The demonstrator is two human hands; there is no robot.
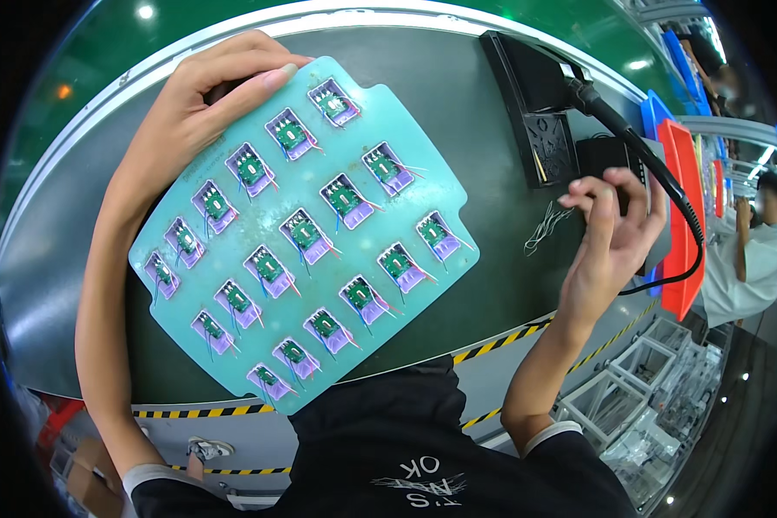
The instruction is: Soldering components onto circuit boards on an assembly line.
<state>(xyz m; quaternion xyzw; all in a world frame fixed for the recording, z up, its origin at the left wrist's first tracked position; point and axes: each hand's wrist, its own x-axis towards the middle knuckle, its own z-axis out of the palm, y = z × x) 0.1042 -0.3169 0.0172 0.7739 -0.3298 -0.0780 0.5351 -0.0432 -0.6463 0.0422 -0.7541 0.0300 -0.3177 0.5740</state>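
Observation:
A teal fixture board [263,221] lies tilted in front of me, its slots filled with several small purple housings. Each housing, such as the purple one [393,179] near the right, carries a green circuit board [343,198] with thin red and blue wires sticking out. My left hand [211,97] grips the board's far left edge, thumb on top and the other fingers curled around. Off the board to the right, my right hand [609,229] is raised with bent, separated fingers and nothing visible in them. Beside it is a small bunch of thin pale wires [546,229].
A black soldering iron stand [527,99] stands at the far right, holding an iron with a thick black cable [665,181]. Red bin [682,233] and blue bin [654,110] line the right edge. Clear plastic boxes [609,401] sit lower right. Another person [755,250] is farther right.

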